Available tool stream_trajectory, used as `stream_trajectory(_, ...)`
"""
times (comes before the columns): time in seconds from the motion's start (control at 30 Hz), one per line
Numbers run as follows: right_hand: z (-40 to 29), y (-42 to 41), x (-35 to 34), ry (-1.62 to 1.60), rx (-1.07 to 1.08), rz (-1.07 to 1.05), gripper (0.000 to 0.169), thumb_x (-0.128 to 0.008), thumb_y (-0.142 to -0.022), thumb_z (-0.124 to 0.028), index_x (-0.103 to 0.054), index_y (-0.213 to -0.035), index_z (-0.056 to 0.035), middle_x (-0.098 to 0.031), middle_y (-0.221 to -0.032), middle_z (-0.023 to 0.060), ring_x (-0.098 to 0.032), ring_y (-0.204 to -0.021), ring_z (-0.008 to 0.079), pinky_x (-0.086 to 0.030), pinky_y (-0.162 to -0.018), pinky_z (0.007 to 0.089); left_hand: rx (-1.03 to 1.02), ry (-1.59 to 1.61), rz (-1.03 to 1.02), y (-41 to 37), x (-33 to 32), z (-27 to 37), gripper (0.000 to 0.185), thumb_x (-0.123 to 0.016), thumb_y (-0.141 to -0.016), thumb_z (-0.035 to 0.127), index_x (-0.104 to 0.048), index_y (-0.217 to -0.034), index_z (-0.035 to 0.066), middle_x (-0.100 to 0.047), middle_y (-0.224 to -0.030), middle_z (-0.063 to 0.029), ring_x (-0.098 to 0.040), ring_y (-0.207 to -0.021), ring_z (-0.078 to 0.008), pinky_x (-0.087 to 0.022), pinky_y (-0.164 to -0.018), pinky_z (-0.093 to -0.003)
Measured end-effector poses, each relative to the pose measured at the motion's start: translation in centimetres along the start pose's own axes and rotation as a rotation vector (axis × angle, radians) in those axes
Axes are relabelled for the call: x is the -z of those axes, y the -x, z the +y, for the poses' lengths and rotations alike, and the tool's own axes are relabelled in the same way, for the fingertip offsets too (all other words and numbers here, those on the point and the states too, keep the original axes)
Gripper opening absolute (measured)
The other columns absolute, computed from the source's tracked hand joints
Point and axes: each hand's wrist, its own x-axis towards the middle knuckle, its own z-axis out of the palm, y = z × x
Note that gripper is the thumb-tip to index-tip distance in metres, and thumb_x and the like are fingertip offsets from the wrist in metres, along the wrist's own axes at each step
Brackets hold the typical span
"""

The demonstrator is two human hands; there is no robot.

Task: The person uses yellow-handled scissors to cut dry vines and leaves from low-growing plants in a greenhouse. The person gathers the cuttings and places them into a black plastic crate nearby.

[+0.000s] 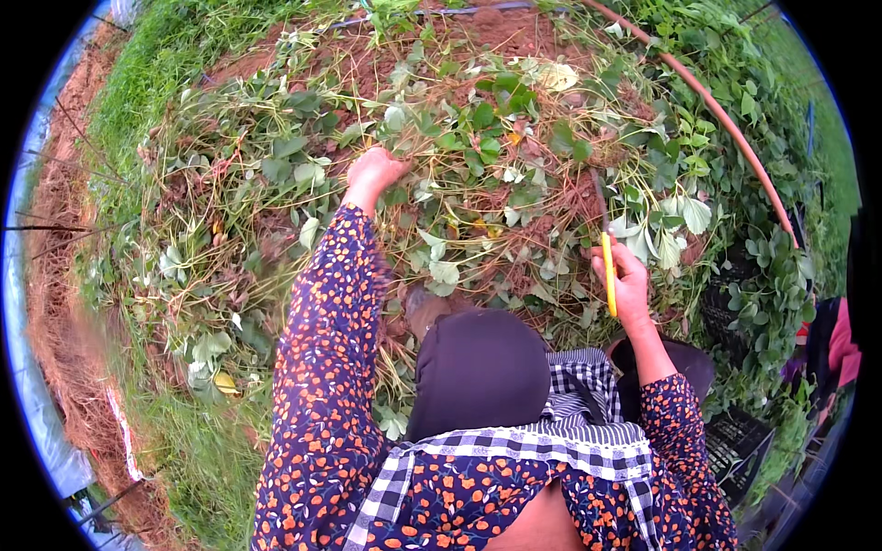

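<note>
My left hand (375, 171) is closed among trailing plant stems and leaves; stems seem to run from its fingers, though the grip itself is hard to make out. On the right, my right hand (627, 279) holds a yellow-handled tool (608, 275) with a narrow dark blade pointing away from me. The blade's tip reaches into the stems and roots, so its full shape is partly hidden. Between and beyond both hands lies a tangle of cut or pulled leafy plants (482, 200) over reddish soil, with a few yellow leaves.
A reddish-brown hose or pipe (723, 117) curves along the right side beside dense greenery. A black plastic crate (737, 448) stands at the lower right. Grass (207, 468) and a strip of dry straw (62, 330) border the left. My knees are close below my hands.
</note>
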Motion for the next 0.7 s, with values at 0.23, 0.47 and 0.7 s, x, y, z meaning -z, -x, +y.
stream_trajectory(0.23, -4.4, -2.0, -5.3, 0.180, 0.125, -0.575, 0.040, -0.071, -0.073, -0.024, -0.057, -0.104, -0.0038, -0.050, -0.106, 0.0088, -0.053, -0.093, 0.0182, -0.045, -0.079, 0.0296, -0.026, 0.503, -0.179, 8.2, -1.1, -2.2, 0.015, -0.066, -0.073, 0.011, -0.065, -0.086, 0.004, -0.065, -0.079, -0.0052, -0.058, -0.072, -0.0127, -0.046, -0.069, -0.0261)
stream_trajectory(0.47, -7.6, -6.1, -13.3, 0.659, 0.080, -0.785, 0.056, -0.056, -0.076, -0.055, -0.051, -0.105, -0.0065, -0.053, -0.099, 0.0114, -0.054, -0.095, 0.0290, -0.044, -0.077, 0.0398, 0.032, 0.826, 0.217, 10.0, -6.8, -4.3, 0.030, -0.063, -0.081, 0.025, -0.057, -0.100, 0.002, -0.060, -0.074, -0.0026, -0.053, -0.065, -0.0089, -0.042, -0.060, -0.0225)
stream_trajectory(0.7, -7.5, -9.5, -16.2, 0.750, 0.053, -0.836, 0.061, -0.047, -0.076, -0.065, -0.055, -0.104, -0.0112, -0.061, -0.098, 0.0108, -0.057, -0.095, 0.0297, -0.044, -0.076, 0.0421, -0.052, 0.773, 0.267, 7.4, -8.1, -5.1, 0.032, -0.061, -0.081, 0.028, -0.062, -0.099, 0.001, -0.063, -0.078, -0.0046, -0.055, -0.066, -0.0104, -0.044, -0.063, -0.0244)
